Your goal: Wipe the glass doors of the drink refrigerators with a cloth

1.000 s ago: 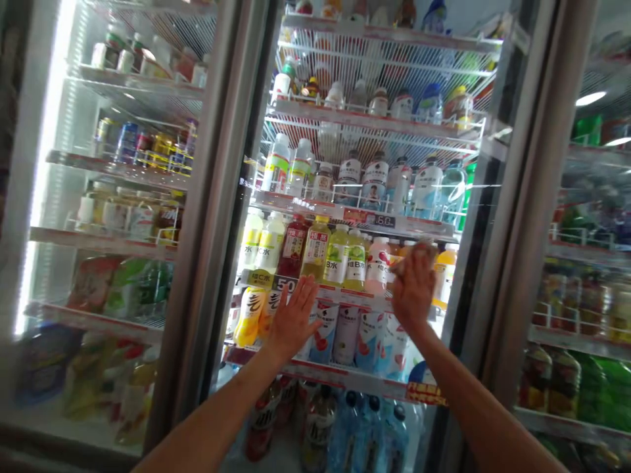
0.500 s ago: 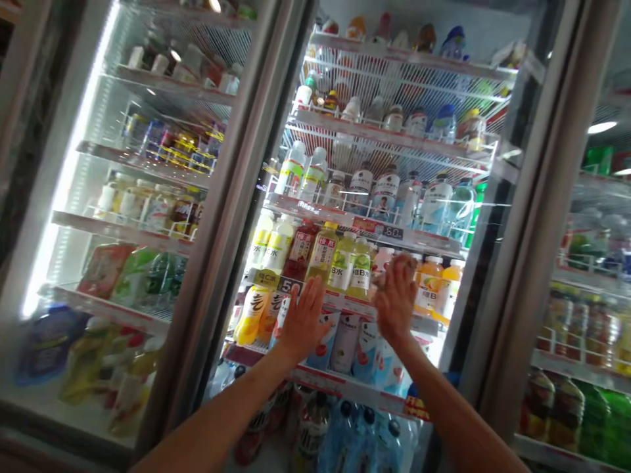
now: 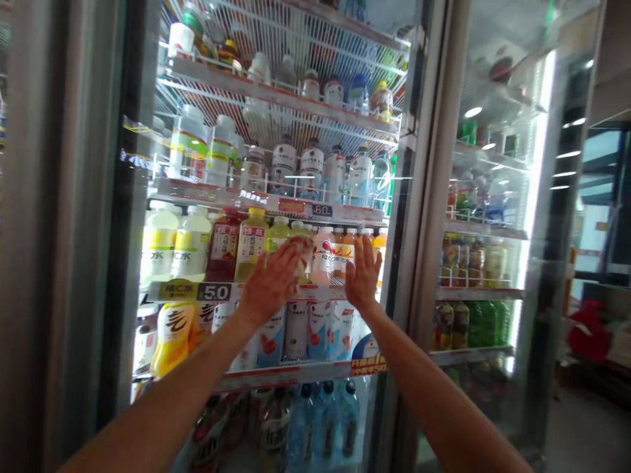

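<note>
My left hand (image 3: 270, 284) is raised in front of the cooler's glass door (image 3: 315, 348), fingers stretched out toward the green-labelled bottles behind it. A blurred brownish patch shows at its fingertips; whether it is an object or a reflection I cannot tell. My right hand (image 3: 363, 272) is up to the right, fingers apart and nothing visible in it, in front of the orange bottles (image 3: 348, 253). A pink bottle (image 3: 323, 255) shows between the hands. Whether either palm touches the glass I cannot make out.
Yellow-labelled bottles (image 3: 192, 243) and a dark red bottle (image 3: 224, 246) stand on the same shelf to the left. Blue bottles (image 3: 328, 420) are at the bottom. A metal door frame (image 3: 428, 197) separates another lit cooler (image 3: 480, 263) on the right.
The view has swung right and the cooler looks closer. Both hands have shifted along the shelf; the brownish patch, earlier by my right hand, now overlaps my left fingertips.
</note>
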`<state>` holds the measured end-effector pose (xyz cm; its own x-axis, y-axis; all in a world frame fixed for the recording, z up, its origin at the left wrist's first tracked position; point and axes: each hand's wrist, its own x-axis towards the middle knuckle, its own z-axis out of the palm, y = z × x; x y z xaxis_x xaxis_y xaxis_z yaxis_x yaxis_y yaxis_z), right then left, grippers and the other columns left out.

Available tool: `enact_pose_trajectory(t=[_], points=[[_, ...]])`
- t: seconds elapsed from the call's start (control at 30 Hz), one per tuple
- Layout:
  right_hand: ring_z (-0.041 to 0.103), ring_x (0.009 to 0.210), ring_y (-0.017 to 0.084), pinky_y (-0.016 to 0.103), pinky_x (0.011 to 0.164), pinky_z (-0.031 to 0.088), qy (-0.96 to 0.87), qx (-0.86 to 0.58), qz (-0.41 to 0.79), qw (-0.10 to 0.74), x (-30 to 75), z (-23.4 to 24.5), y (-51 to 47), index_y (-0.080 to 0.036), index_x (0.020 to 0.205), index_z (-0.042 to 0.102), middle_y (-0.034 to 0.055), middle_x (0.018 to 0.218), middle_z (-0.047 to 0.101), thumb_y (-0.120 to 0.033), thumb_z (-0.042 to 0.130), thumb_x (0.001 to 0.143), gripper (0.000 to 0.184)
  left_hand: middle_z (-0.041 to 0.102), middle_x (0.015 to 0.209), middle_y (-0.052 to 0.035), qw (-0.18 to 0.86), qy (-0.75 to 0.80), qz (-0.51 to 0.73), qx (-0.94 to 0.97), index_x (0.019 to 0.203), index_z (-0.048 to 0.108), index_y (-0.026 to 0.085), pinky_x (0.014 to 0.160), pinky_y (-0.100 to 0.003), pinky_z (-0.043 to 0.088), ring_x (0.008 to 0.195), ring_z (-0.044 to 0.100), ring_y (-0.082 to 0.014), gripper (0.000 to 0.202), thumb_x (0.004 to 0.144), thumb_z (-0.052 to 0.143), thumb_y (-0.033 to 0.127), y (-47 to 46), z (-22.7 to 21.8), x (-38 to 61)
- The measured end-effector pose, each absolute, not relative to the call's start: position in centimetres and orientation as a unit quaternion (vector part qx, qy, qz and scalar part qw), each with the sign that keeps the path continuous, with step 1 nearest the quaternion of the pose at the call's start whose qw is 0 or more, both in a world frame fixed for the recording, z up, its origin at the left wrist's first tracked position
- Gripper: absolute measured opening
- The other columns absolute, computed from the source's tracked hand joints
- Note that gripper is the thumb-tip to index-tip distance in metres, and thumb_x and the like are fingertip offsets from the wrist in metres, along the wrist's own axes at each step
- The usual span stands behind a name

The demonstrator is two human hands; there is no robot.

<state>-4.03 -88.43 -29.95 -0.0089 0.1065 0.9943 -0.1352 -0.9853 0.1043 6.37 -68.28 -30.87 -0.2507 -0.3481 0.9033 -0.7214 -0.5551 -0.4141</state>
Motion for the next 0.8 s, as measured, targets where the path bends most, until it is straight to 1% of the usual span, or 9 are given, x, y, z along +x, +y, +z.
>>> enact_pose_trajectory(t=[0.1, 0.23, 0.27, 0.37, 0.43, 0.57, 0.63, 0.7, 0.8], points=[[0.017, 0.140, 0.022, 0.050, 0.111, 0.017, -0.012, 0.697, 0.703, 0.144, -3.9, -30.1, -90.2, -0.028, 0.146, 0.005, 0.0067, 0.150, 0.024, -0.029, 0.028, 0.091, 0.059, 0.038, 0.143, -0.0114, 0.200, -0.355, 0.662, 0.629, 0.139, 0.032, 0.018, 0.114, -0.048, 0.013, 0.135, 0.030, -0.0233, 0.054, 0.088, 0.040, 0.029, -63.0, -28.9, 8.5], [0.017, 0.140, 0.022, 0.049, 0.112, 0.016, -0.024, 0.689, 0.713, 0.128, -3.4, -30.9, -89.5, -0.029, 0.145, 0.009, 0.0049, 0.150, 0.024, -0.029, 0.032, 0.091, 0.059, 0.028, 0.147, -0.0176, 0.291, -0.220, 0.640, 0.676, 0.138, 0.031, 0.010, 0.110, -0.053, 0.022, 0.137, 0.024, -0.0308, 0.058, 0.085, 0.042, 0.031, -62.2, -27.7, 7.8], [0.017, 0.140, 0.023, 0.049, 0.112, 0.015, -0.022, 0.687, 0.716, 0.121, -3.4, -31.1, -89.3, -0.029, 0.145, 0.010, 0.0046, 0.150, 0.024, -0.029, 0.033, 0.091, 0.059, 0.027, 0.147, -0.0187, 0.281, -0.239, 0.629, 0.684, 0.138, 0.030, 0.007, 0.108, -0.053, 0.025, 0.137, 0.022, -0.0320, 0.061, 0.084, 0.044, 0.032, -63.7, -28.1, 6.9], [0.018, 0.140, 0.022, 0.048, 0.112, 0.014, -0.013, 0.684, 0.721, 0.112, -3.4, -31.3, -89.0, -0.029, 0.145, 0.014, 0.0039, 0.151, 0.023, -0.029, 0.035, 0.090, 0.058, 0.028, 0.148, -0.0101, 0.163, -0.384, 0.600, 0.683, 0.139, 0.032, 0.015, 0.111, -0.050, 0.021, 0.140, 0.015, -0.0263, 0.052, 0.089, 0.036, 0.031, -70.5, -30.4, 3.8], [0.018, 0.140, 0.022, 0.047, 0.112, 0.014, -0.009, 0.687, 0.717, 0.115, -3.5, -31.4, -89.2, -0.029, 0.144, 0.017, 0.0036, 0.151, 0.023, -0.028, 0.036, 0.090, 0.058, 0.027, 0.149, -0.0077, 0.122, -0.420, 0.597, 0.672, 0.138, 0.033, 0.016, 0.113, -0.046, 0.019, 0.140, 0.012, -0.0240, 0.051, 0.090, 0.034, 0.033, -73.7, -32.1, 2.8], [0.019, 0.139, 0.022, 0.046, 0.112, 0.014, -0.011, 0.686, 0.717, 0.122, -3.5, -31.5, -89.4, -0.028, 0.143, 0.020, 0.0045, 0.150, 0.025, -0.028, 0.037, 0.089, 0.057, 0.035, 0.145, -0.0054, 0.081, -0.414, 0.633, 0.649, 0.138, 0.033, 0.020, 0.115, -0.045, 0.014, 0.139, 0.019, -0.0196, 0.049, 0.091, 0.033, 0.031, -69.9, -32.9, 4.9], [0.018, 0.140, 0.022, 0.047, 0.113, 0.013, -0.017, 0.684, 0.719, 0.122, -3.4, -31.6, -89.2, -0.027, 0.143, 0.021, 0.0047, 0.150, 0.025, -0.029, 0.037, 0.089, 0.057, 0.038, 0.143, -0.0083, 0.132, -0.343, 0.655, 0.661, 0.138, 0.034, 0.020, 0.113, -0.048, 0.015, 0.137, 0.025, -0.0212, 0.049, 0.090, 0.035, 0.029, -64.6, -31.7, 7.2], [0.017, 0.140, 0.022, 0.048, 0.113, 0.012, -0.026, 0.684, 0.718, 0.121, -3.2, -31.6, -89.0, -0.027, 0.144, 0.020, 0.0047, 0.151, 0.023, -0.031, 0.037, 0.089, 0.058, 0.037, 0.143, -0.0140, 0.246, -0.212, 0.673, 0.665, 0.138, 0.035, 0.016, 0.110, -0.054, 0.018, 0.136, 0.027, -0.0266, 0.052, 0.087, 0.039, 0.027, -60.4, -30.3, 9.3], [0.017, 0.140, 0.022, 0.048, 0.113, 0.013, -0.039, 0.685, 0.716, 0.125, -3.1, -31.6, -88.8, -0.026, 0.144, 0.019, 0.0049, 0.151, 0.023, -0.032, 0.036, 0.089, 0.057, 0.031, 0.145, -0.0181, 0.310, -0.171, 0.680, 0.643, 0.139, 0.031, 0.010, 0.110, -0.053, 0.020, 0.138, 0.022, -0.0292, 0.058, 0.085, 0.042, 0.026, -60.4, -29.4, 9.8]])
